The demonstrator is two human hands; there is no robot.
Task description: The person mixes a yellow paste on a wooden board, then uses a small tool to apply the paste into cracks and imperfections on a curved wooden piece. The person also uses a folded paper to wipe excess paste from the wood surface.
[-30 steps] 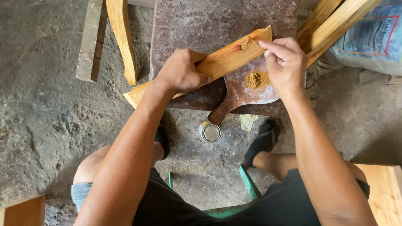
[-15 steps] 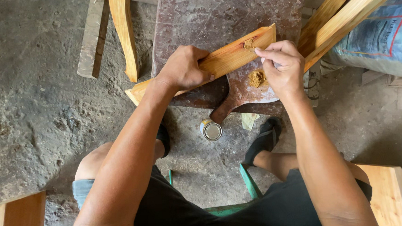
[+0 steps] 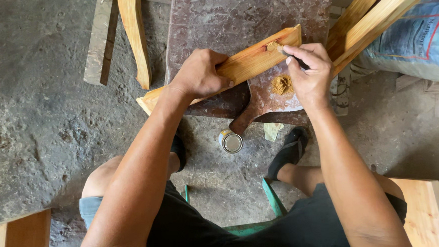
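Head view, left to right: your left hand (image 3: 200, 74) clamps the angled wooden piece (image 3: 241, 64), fingers wrapped over its upper edge, pinning it on the reddish stone tabletop (image 3: 233, 12). Small tin can (image 3: 230, 141) stands on the floor below, between your feet. Brown filler paste (image 3: 281, 84) sits on a rusty flat blade (image 3: 263, 98) just beneath the wood. Your right hand (image 3: 309, 73), fingers pinched narrow on a thin dark tool (image 3: 299, 62), touches its tip to the wood near the right end.
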